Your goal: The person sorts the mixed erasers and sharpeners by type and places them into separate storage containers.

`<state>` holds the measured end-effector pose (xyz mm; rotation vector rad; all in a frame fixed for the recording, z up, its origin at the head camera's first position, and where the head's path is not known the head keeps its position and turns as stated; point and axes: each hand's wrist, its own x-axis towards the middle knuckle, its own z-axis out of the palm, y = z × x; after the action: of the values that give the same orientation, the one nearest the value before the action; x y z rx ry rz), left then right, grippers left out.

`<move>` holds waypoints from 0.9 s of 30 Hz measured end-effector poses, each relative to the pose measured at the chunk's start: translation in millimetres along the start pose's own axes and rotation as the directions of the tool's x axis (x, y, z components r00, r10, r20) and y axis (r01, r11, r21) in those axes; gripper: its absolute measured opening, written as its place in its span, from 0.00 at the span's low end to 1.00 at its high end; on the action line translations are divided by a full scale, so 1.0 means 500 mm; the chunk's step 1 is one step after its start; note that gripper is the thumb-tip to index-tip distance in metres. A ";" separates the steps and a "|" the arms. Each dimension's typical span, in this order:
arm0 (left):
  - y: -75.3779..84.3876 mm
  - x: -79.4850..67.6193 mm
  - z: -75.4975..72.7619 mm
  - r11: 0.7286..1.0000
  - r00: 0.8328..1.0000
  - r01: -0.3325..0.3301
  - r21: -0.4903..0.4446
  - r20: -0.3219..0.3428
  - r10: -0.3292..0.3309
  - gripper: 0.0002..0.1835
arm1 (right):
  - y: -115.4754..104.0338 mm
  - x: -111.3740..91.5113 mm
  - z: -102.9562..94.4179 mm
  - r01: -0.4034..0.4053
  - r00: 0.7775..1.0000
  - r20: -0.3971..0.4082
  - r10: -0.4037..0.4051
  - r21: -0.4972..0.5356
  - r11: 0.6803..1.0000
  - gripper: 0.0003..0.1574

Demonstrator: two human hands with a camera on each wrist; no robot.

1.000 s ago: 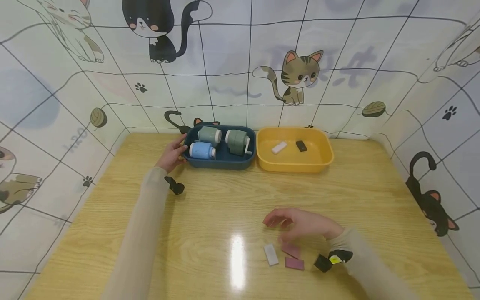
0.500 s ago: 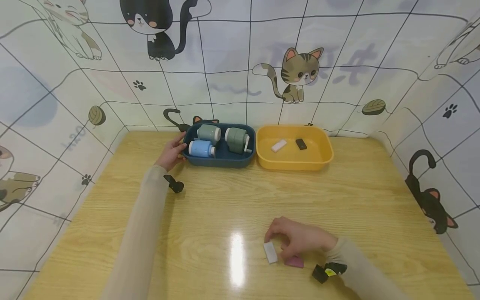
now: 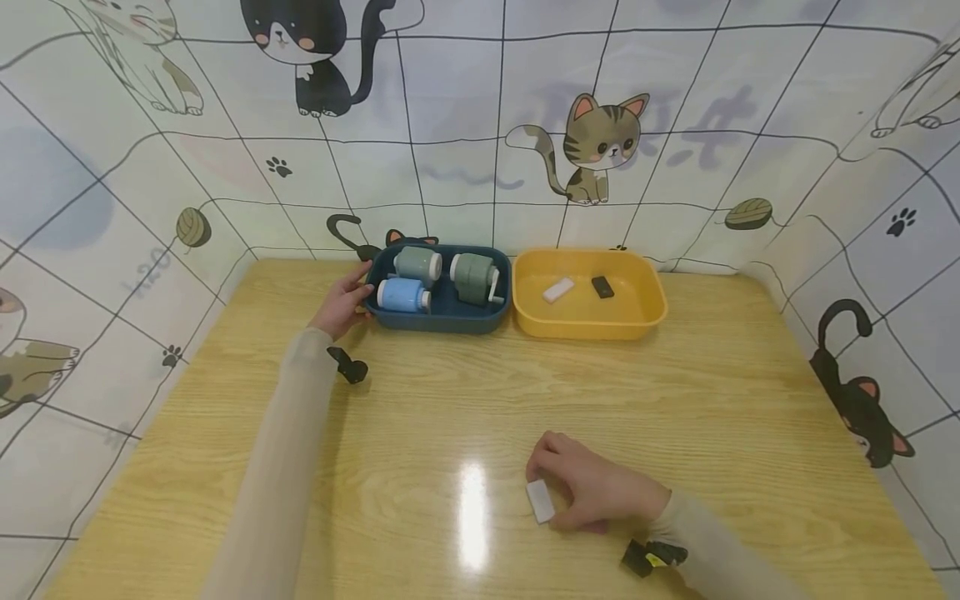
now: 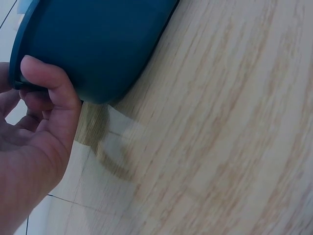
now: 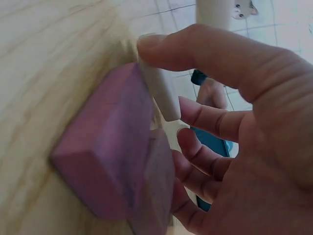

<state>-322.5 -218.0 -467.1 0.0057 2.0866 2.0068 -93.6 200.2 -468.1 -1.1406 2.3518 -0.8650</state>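
White block (image 3: 541,502) is over the near part of the worktop (image 3: 405,433); the right hand (image 3: 596,487) pinches it end to end, thumb and fingers narrowed to its length. Whether it is lifted cannot be told. Two pink blocks (image 5: 105,142) sit close by, under that hand. Step in hand, as judged: picking up the white block. Next move calls for a firm pinch and a lift clear of the pink pair. Farther off, the yellow bin (image 3: 588,327) contains two small blocks; beside it, the left hand (image 3: 341,307) grips the dark blue bin (image 3: 442,321) by its left end.
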 end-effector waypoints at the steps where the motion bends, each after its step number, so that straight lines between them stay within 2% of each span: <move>1: 0.000 0.000 0.000 1.000 1.000 -0.001 0.001 0.001 0.001 0.30 | 0.001 -0.001 -0.002 -0.018 1.000 0.011 0.017 0.036 0.999 0.31; 4: 0.000 0.000 0.000 1.000 1.000 -0.003 0.000 0.002 0.003 0.30 | 0.002 -0.004 -0.011 -0.080 0.996 0.042 0.074 0.165 0.983 0.30; 7: 0.000 0.002 0.001 1.000 1.000 -0.003 0.001 0.003 0.003 0.30 | 0.004 -0.006 -0.021 -0.110 0.994 0.051 0.101 0.241 0.964 0.30; 18: -0.004 0.006 -0.001 1.000 1.000 0.002 -0.015 0.002 -0.002 0.30 | 0.018 -0.007 -0.049 -0.070 0.995 -0.052 0.091 0.312 0.948 0.31; 22: -0.004 0.006 -0.001 1.000 1.000 0.000 -0.021 0.004 0.000 0.30 | 0.024 -0.006 -0.059 -0.045 0.993 -0.085 0.082 0.366 0.929 0.32; 27: -0.003 0.003 -0.002 1.000 1.000 0.002 -0.017 0.002 -0.002 0.30 | 0.032 -0.003 -0.067 -0.061 0.989 -0.099 0.112 0.418 0.907 0.31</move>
<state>-324.0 -218.9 -468.6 0.0026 2.0683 2.0224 -121.0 221.0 -454.0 -0.8215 2.1410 -1.3531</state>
